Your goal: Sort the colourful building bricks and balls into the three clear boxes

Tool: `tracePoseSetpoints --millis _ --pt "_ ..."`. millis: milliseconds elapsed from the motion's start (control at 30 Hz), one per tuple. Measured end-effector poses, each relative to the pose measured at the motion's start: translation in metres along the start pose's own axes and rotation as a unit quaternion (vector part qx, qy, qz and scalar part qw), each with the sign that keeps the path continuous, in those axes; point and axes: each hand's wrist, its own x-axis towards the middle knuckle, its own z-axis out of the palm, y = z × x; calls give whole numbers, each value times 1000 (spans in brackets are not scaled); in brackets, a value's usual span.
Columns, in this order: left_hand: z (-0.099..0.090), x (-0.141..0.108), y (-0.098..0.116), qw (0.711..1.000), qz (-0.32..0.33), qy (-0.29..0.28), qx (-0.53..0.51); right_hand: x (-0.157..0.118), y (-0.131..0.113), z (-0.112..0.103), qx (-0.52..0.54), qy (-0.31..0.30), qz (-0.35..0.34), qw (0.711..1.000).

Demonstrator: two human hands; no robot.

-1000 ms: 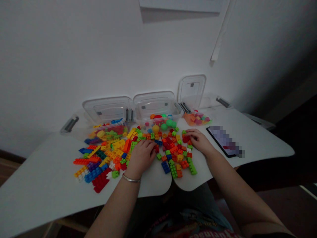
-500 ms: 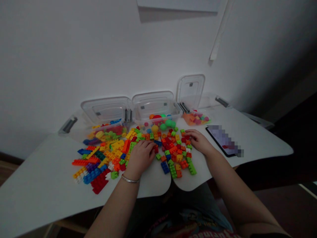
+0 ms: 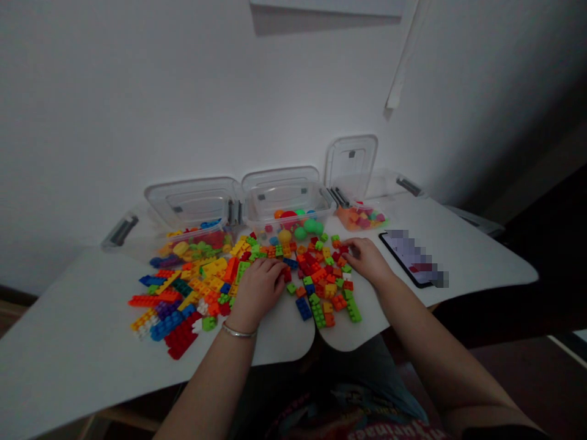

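Note:
My left hand [image 3: 259,286] rests over the middle of a spread of plastic toy bricks, its fingers curled down. A red toy brick [image 3: 287,274] shows at its fingertips, between thumb and fingers. My right hand [image 3: 368,261] lies at the right edge of the smaller brick group, thumb and forefinger bent round a small red brick [image 3: 343,249]; the other fingers are partly hidden. Between the hands lie small red, orange and green bricks, with a blue brick [image 3: 303,308] and a long green brick [image 3: 317,310] nearer me. Left of my left hand spreads a larger pile of bricks [image 3: 202,287].
Behind the bricks stand a left clear bin [image 3: 158,227], a middle clear bin [image 3: 257,214] with coloured balls, and a right clear bin [image 3: 383,206] with small pieces. Lids lean on the wall. A phone [image 3: 406,260] lies right of my right hand on the white table [image 3: 481,263].
The whole view has shifted slightly. Both hands keep nearly the same places among the bricks; the right fingers look a little more bent.

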Motion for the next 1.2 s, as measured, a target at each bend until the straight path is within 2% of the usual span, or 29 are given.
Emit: tracePoseSetpoints --millis 167,300,367,467,633,700,800,933,1033,1200 --pt "-1 0 0 1000 2 1 -2 0 -1 -1 48 41 32 998" --pt "-2 0 1 1000 4 1 -5 -1 -10 -6 94 86 14 992" --pt "-3 0 1 1000 3 4 -7 -2 -16 -10 101 125 14 987" --pt "-3 0 1 1000 4 8 -8 3 -23 -22 86 216 28 972" --pt "-3 0 0 1000 6 7 -7 36 -22 -56 69 355 47 931" --pt "-2 0 0 1000 6 9 -10 58 -16 -70 79 380 57 920" --pt "-3 0 0 1000 9 14 -15 89 -3 -86 81 352 66 930" --pt "-4 0 1 1000 7 14 -14 115 14 -87 97 256 118 955" --pt "-4 0 1 1000 4 12 -13 118 19 -80 70 193 162 965" --pt "-4 0 2 1000 1 11 -12 110 17 -72 -35 144 183 972"
